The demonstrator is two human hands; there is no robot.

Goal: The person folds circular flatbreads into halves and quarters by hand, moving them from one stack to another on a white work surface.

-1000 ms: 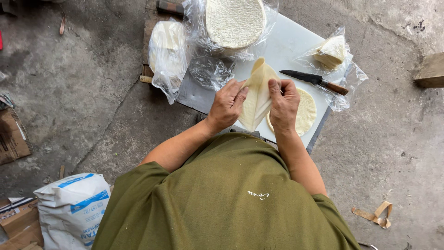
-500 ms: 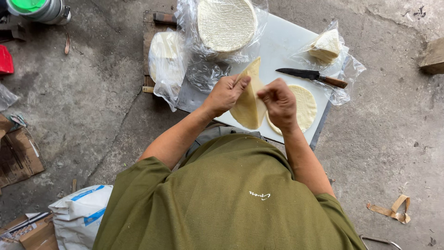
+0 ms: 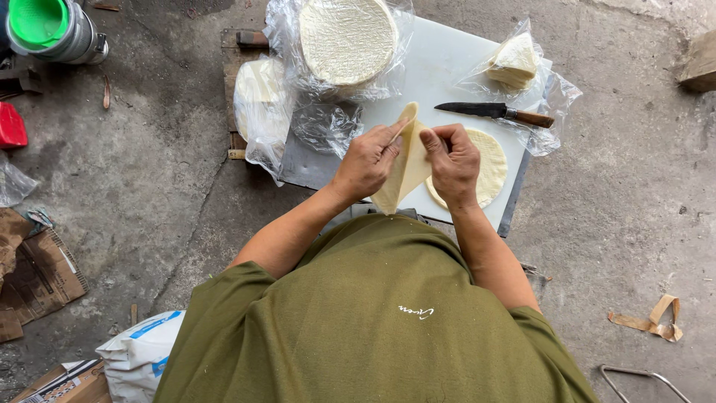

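folded wrapper (image 3: 403,168) between left hand (image 3: 365,160), right hand (image 3: 453,160)

Pale cream wrapper (image 3: 403,170), white board (image 3: 447,71)

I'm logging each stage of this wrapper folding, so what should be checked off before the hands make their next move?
1. Both hands on the sheet: ok. The left hand and right hand pinch the folded pastry sheet from either side.
2. Sheet held off the board: ok, it stands tilted above the white cutting board.
3. Next round sheet ready: ok, it lies flat on the board under the right hand.
4. Knife out of the way: ok, flat on the board beyond the hands, untouched.
5. Stack of round sheets in its plastic: ok.
6. Filling inside the fold: cannot tell.
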